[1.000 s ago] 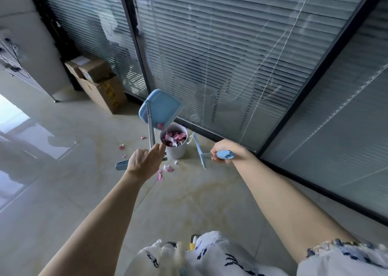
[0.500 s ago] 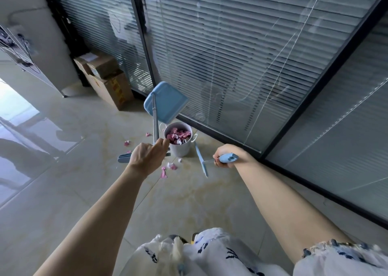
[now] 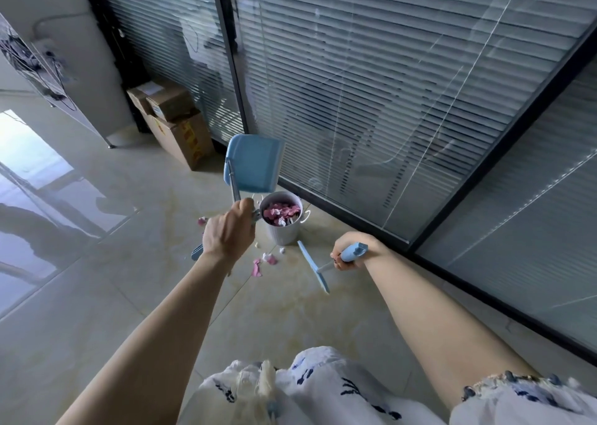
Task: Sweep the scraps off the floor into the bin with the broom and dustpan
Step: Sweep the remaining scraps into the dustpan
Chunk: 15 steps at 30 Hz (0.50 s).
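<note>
Two grips, both full: the left grip (image 3: 226, 234) curls round the dustpan (image 3: 253, 162) shaft, with the pan tipped above the bin (image 3: 284, 237). The right grip (image 3: 371, 245) clasps the broom (image 3: 312, 264) handle. Both tools look like light, stiff plastic. Scraps (image 3: 258, 267) on the floor (image 3: 290, 321) beside the bin seem featherlight and likely to scatter.
</note>
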Motion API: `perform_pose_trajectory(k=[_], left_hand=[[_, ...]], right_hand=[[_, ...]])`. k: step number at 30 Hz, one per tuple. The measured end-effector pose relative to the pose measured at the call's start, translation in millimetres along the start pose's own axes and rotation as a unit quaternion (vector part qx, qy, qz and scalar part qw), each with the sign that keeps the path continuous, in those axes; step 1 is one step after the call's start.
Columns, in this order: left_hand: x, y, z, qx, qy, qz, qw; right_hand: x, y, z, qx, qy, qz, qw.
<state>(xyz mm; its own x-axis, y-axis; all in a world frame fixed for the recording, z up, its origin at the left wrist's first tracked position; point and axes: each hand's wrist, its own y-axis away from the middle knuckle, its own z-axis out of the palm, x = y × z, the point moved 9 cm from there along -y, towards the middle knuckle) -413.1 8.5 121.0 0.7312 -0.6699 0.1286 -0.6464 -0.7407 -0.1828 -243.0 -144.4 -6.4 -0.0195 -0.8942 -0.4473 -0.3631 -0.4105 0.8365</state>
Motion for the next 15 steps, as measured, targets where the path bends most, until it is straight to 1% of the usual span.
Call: perform_pose_trajectory(k=[2,4,6,8,11,15], left_hand=[[-15,-3,-6,0.019,0.049,-0.065,0.997],[-35,-6,-12,0.03,0.095,-0.137,0.986],[-54,-10,-17,0.032,0.107,-0.187,0.976],[-77,-14,-18,0.027,0.102,-0.213,0.971],[-118,-19,-10,0.028,0.11,-0.243,0.963],[-171,-31,9,0.022,0.131,-0.288,0.948]], right_hand=[[-3,0,4,-0.012,0.009,0.015,1.0],[-8,-3,9,-0.019,0.004,0.033,0.999],[-12,-3,19,-0.042,0.004,0.051,0.998],[-21,-7,29,-0.051,0.019,0.057,0.997],[-47,-15,47,-0.053,0.054,0.038,0.996],[-92,-27,73,-0.064,0.063,0.035,0.995]])
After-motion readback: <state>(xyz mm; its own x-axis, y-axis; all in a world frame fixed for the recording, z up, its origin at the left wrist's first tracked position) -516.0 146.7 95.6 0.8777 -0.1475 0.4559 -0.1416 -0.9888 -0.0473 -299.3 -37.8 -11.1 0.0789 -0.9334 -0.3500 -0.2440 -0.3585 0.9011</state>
